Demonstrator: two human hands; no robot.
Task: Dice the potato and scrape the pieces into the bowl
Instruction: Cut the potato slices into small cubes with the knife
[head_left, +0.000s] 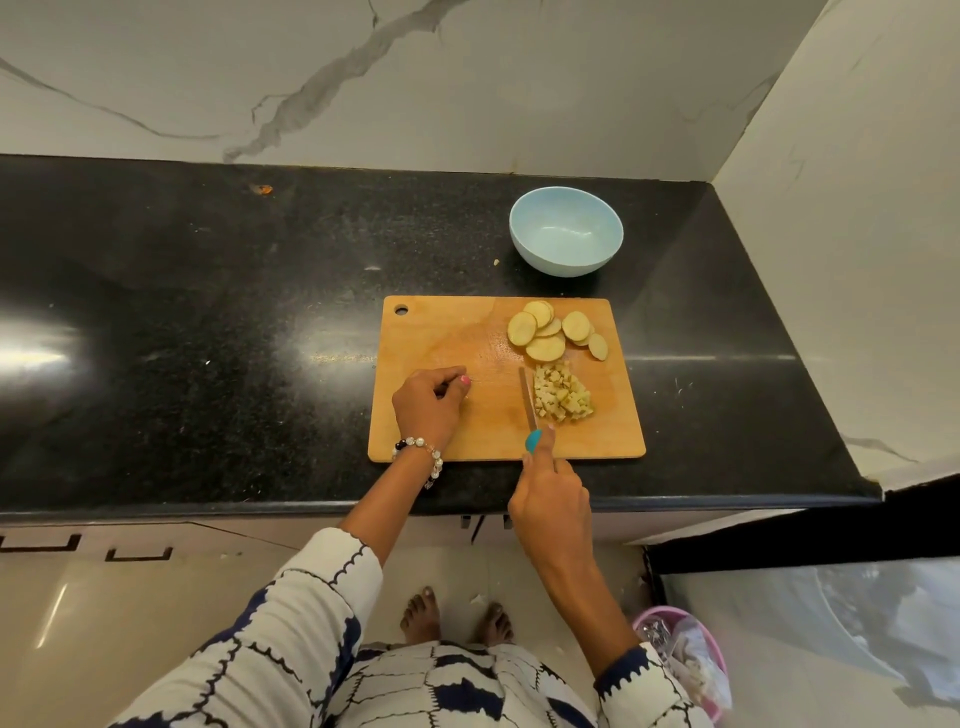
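A wooden cutting board (441, 332) lies on the black counter. Several round potato slices (550, 332) sit at its far right. A pile of diced potato (563, 397) lies nearer me on the right side. My right hand (550, 499) grips a knife with a turquoise handle (533, 440); its blade (527, 397) rests on the board against the left side of the dice pile. My left hand (428, 402) rests on the board's left part with its fingers curled and nothing visible in them. A light blue bowl (566, 231) stands empty beyond the board.
The black granite counter (208, 312) stretches left. A marble wall runs behind it and another closes it on the right. A pink bin (691, 660) stands on the floor at lower right. A small orange scrap (262, 189) lies at the counter's back.
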